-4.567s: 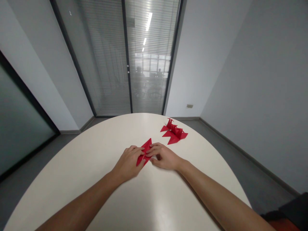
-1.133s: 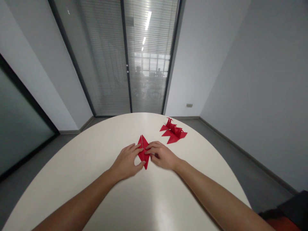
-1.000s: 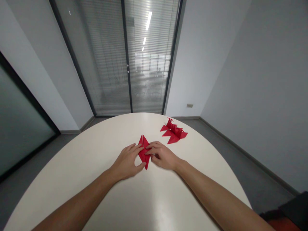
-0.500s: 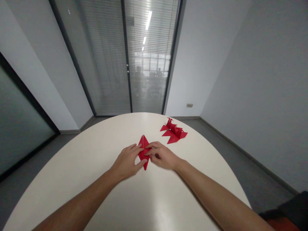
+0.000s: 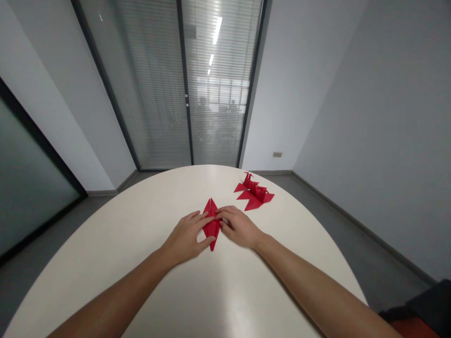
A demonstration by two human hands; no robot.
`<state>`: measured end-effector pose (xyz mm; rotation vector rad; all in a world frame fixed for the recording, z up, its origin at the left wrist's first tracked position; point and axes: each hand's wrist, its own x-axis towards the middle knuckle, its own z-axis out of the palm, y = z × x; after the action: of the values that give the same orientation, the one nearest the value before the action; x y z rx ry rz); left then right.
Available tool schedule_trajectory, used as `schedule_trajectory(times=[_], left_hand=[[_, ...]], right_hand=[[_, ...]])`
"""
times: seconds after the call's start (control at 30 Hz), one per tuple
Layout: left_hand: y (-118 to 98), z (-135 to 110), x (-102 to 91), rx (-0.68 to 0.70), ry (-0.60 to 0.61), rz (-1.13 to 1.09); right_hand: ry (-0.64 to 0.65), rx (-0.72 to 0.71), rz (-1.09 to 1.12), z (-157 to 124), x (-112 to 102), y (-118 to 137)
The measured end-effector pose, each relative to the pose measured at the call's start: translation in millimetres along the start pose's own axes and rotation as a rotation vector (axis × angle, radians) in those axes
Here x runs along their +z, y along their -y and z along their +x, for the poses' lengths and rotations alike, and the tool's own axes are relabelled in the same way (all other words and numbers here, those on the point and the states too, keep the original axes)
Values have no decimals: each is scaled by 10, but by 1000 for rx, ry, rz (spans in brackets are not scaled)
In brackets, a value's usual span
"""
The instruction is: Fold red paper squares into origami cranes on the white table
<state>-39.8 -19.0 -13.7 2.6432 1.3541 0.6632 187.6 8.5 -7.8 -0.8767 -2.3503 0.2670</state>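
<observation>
A folded piece of red origami paper [image 5: 212, 229], a narrow diamond with a slit at its far point, lies on the white table between my hands. My left hand [image 5: 188, 237] is open from the left, its outstretched fingers resting across the middle of the paper and its thumb on the near part. From the right, my right hand [image 5: 239, 226] has its bent fingers closed at the right edge of the paper. Part of the paper is covered by my fingers. Beyond my right hand sit red origami cranes [image 5: 256, 193] with spread wings, close together.
The round white table [image 5: 148, 216] has its curved far edge before a glass partition [image 5: 218, 126] with blinds. A grey wall [image 5: 387, 117] stands to the right. A dark and red object [image 5: 423, 310], partly cut off, shows at the lower right.
My right hand's fingers have drawn back from over the paper toward its right edge and bent more. My left hand stays nearly still, and the paper has shifted very slightly toward me.
</observation>
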Motion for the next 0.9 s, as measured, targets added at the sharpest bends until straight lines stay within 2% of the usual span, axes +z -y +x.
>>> schedule_trajectory(times=[0.17,0.43,0.9], left_hand=[[22,-11,16,42,-8,-1],[29,-3,13,82,44,-3],[-8,-26,-25,142,10,-93]], right_hand=[[1,26,-18,7,-7,7],[13,41,-21,16,-10,22],[19,80,-15,22,-33,61]])
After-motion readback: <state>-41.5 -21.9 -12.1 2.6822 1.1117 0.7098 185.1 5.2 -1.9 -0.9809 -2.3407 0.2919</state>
